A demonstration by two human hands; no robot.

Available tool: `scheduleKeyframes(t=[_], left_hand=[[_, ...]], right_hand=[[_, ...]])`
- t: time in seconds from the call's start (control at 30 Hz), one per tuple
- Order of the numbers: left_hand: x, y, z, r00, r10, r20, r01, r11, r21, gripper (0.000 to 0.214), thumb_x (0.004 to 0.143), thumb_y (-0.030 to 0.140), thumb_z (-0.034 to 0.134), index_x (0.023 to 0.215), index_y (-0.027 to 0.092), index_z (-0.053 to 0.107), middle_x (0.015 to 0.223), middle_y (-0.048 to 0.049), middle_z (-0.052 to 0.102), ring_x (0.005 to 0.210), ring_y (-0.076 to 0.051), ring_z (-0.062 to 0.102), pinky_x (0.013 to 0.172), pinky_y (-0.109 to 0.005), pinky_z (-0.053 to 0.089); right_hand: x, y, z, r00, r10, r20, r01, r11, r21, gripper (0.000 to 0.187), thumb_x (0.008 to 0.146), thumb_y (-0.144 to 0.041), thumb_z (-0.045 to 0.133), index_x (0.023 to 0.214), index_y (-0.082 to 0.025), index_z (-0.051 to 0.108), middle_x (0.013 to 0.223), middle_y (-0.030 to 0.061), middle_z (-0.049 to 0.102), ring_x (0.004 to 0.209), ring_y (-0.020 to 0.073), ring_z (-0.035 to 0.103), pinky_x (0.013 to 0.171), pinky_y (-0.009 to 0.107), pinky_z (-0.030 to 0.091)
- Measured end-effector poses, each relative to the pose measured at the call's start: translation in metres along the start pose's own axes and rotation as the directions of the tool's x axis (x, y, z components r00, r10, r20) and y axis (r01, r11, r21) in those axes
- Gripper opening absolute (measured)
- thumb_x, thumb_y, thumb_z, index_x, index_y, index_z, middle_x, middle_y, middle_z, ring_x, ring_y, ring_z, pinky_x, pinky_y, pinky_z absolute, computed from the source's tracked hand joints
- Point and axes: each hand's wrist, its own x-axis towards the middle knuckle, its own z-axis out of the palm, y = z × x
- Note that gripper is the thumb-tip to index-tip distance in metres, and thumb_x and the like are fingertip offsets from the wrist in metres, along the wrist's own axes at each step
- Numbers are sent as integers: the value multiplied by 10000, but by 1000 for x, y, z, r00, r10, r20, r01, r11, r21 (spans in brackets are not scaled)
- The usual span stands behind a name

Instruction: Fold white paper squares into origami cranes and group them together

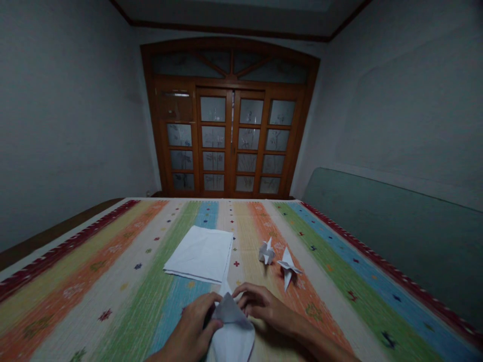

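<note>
Paper lies on the near side of the stack, a little right of its middle. Partly folded: a grey peak toward the stack, a broader pale body toward you, near end running out of view. A narrow white tip reaches to the stack's near right corner; whether they touch, you can't tell from here.

Your left hand is nearer you than the stack, pinching the paper's left edge, thumb on top, fingers behind. Your right hand, right of and nearer than the stack's near corner, has its fingers curled at the paper's other edge, index tip close to the peak. Grasping or merely resting: cannot tell.

Handling, by judgement: next to no weight. Thin, springy along the creases, limp across the open panels. Dry, probably not slippery, though layers may slide over one another. Tears and stray creases are the likely damage, worst at narrow points. Take hold at the side edges where layers double up, pads flat. Go light on the peak; don't tug the tip on the stack side.

Right of the stack, on the cloth: left figure and right figure, both folded, pointed, easily crushed. Give your right forearm room there.
</note>
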Motion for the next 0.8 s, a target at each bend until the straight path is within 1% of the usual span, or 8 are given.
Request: scheduleKeyframes(t=[0.1, 0.2, 0.27, 0.37, 0.47, 0.6, 0.67, 0.8], left_hand=[[1, -7, 4, 999, -28, -22, 28, 999, 19, 290, 843, 256, 700, 1132, 241, 720, 1164, -98, 769, 1094, -338, 677, 1004, -422, 485], [2, -12, 7, 999, -26, -34, 27, 998, 51, 225, 857, 261, 696, 1076, 226, 730, 1102, -107, 774, 1049, -337, 684, 971, -422, 502], [3, -12, 6, 999, -8, -40, 10, 998, 64, 166, 864, 270, 701, 1021, 228, 736, 1032, -94, 773, 994, -324, 682, 936, -409, 514], [3, -10, 4, 998, 10, -59, -6, 998, 68, 137, 874, 326, 716, 978, 241, 737, 980, -74, 761, 959, -309, 662, 913, -396, 517], [3, -7, 2, 998, 17, -58, -14, 998, 55, 148, 898, 385, 704, 920, 241, 733, 945, -66, 746, 940, -292, 644, 890, -372, 517], [4, -2, 1, 999, 27, -25, -26, 998, 53, 153, 922, 368, 684, 885, 228, 731, 925, -64, 729, 936, -285, 630, 907, -382, 492], [5, 1, 0, 1000, 20, -10, -19, 998, 63, 124, 919, 328, 682, 895, 217, 732, 923, -68, 724, 940, -287, 628, 922, -396, 477], [6, 4, -1, 1000, 17, -8, -17, 997, 69, 110, 916, 303, 675, 924, 210, 733, 952, -77, 727, 960, -289, 620, 914, -390, 471]], right_hand=[[1, 6, -10, 996, 15, 85, -16, 1000, 18, 592, 683, -427, 839, 1196, -168, 696, 986, 70, 696, 922, 236, 664, 875, 376, 515], [1, 7, -12, 996, 30, 85, -30, 1000, -7, 692, 618, -477, 901, 1212, -175, 717, 1026, 78, 706, 978, 262, 662, 915, 404, 511], [1, 5, -10, 995, 50, 81, -48, 999, -26, 675, 617, -505, 907, 1185, -182, 738, 996, 67, 718, 949, 261, 665, 893, 396, 514], [3, 5, -5, 997, 69, 22, -68, 996, -52, 574, 630, -481, 910, 1108, -195, 769, 914, 35, 720, 846, 228, 653, 816, 350, 518], [5, 8, 0, 993, 83, -82, -87, 995, -46, 512, 596, -377, 934, 1052, -203, 781, 839, -5, 700, 751, 183, 624, 743, 299, 513], [7, 11, 6, 983, 99, -153, -112, 990, -80, 454, 555, -236, 930, 986, -204, 789, 810, -26, 692, 743, 165, 603, 691, 256, 481], [8, 11, 9, 976, 102, -191, -119, 990, -78, 482, 537, -168, 917, 998, -200, 782, 787, -34, 692, 720, 153, 584, 662, 239, 447], [8, 14, 15, 962, 112, -249, -121, 992, -21, 636, 505, -82, 892, 1112, -192, 739, 749, -51, 681, 675, 141, 565, 606, 222, 399]])
